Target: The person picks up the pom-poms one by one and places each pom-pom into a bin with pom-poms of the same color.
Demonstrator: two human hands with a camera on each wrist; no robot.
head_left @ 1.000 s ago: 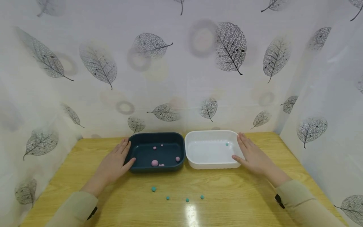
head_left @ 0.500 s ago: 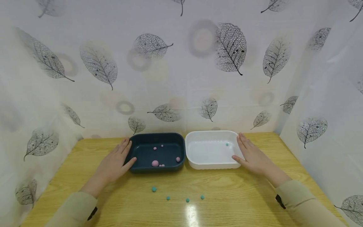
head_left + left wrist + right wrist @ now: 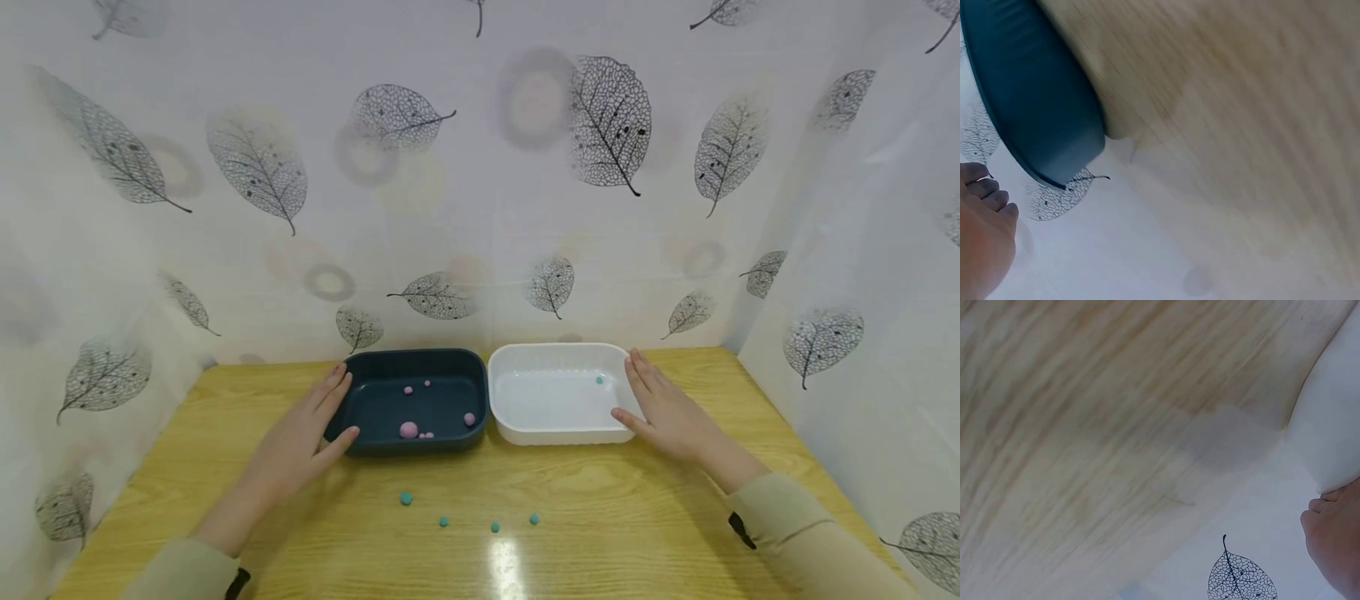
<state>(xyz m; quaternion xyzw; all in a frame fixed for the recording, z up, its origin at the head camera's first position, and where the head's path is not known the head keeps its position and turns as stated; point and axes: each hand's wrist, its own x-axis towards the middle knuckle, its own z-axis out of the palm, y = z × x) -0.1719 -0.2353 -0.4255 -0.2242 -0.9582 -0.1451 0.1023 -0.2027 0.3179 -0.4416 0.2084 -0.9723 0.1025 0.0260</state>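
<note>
A dark blue tray (image 3: 375,408) and a white tray (image 3: 547,404) stand side by side at the back of the table. Several pink balls (image 3: 408,430) of differing sizes lie in the dark one; one small teal ball (image 3: 599,380) is in the white one. My left hand (image 3: 296,437) is at the dark tray's left end, fingers extended; in the left wrist view a gap shows between hand (image 3: 985,237) and tray (image 3: 1035,94). My right hand (image 3: 671,417) rests straight-fingered against the white tray's right end, also seen in the right wrist view with the hand (image 3: 1335,540) low at the edge.
Several teal balls, among them the largest one (image 3: 406,498), lie on the wooden table (image 3: 600,533) in front of the trays. A leaf-patterned sheet (image 3: 480,217) encloses the back and both sides.
My left hand has shifted slightly off the dark tray's end, its forearm drawn a little down and left. The right hand, trays and balls keep their places.
</note>
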